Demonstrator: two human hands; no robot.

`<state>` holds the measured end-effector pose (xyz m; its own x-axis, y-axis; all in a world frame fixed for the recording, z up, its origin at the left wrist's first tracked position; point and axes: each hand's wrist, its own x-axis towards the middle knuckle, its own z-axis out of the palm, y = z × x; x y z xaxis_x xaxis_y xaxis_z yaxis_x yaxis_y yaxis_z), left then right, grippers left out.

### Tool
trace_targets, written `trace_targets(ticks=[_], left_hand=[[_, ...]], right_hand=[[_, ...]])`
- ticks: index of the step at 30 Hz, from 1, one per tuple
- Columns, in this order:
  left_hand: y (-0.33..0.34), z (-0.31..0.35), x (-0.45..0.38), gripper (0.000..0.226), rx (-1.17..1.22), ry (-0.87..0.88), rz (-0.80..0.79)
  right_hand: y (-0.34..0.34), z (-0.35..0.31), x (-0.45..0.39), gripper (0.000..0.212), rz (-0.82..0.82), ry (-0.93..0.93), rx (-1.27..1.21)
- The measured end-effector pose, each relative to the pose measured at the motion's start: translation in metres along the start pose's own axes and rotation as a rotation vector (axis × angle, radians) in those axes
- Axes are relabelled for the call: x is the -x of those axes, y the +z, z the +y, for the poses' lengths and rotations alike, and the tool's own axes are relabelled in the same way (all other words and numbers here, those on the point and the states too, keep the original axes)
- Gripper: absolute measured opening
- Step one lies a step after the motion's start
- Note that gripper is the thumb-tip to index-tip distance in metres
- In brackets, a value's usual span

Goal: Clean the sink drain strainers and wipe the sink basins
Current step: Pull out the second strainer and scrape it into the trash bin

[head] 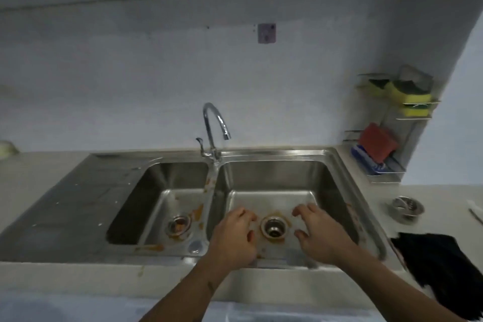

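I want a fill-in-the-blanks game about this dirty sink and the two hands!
1. Both bare hands, the left hand and the right hand, hover over the ____ basin of the steel double sink.
2. The round metal drain strainer in the left basin holds ____-coloured gunk.
3. The curved chrome faucet is running ____ water.
4. A ____ cloth lies on the counter right of the sink.

Missing words: right; orange; no; black

Steel sink (347, 180) orange-stained; yellow sponges (414, 98); black cloth (439, 261).
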<state>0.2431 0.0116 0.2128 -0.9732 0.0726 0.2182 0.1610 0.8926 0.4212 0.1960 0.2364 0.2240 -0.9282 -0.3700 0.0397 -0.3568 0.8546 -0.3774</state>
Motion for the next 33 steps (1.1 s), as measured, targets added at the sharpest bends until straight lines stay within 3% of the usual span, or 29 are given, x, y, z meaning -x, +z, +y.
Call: trace_targets(ticks=[7,13,24,33], left_hand=[[-0.091,-0.106,0.041,0.026,0.000,-0.205,0.050],[-0.125,-0.170,0.036,0.025,-0.043,-0.276,0.071],[-0.111,-0.278,-0.016,0.028,-0.009,-0.305,-0.055],[-0.054,-0.366,-0.070,0.025,0.123,-0.354,-0.248]], right_hand=[[0.051,-0.147,-0.066,0.046,-0.070,-0.228,-0.003],[0.090,-0.215,-0.120,0.053,-0.127,-0.294,-0.060],[0.172,-0.250,-0.229,0.051,-0.273,-0.212,-0.065],[0.252,-0.249,-0.288,0.049,-0.333,0.018,-0.066]])
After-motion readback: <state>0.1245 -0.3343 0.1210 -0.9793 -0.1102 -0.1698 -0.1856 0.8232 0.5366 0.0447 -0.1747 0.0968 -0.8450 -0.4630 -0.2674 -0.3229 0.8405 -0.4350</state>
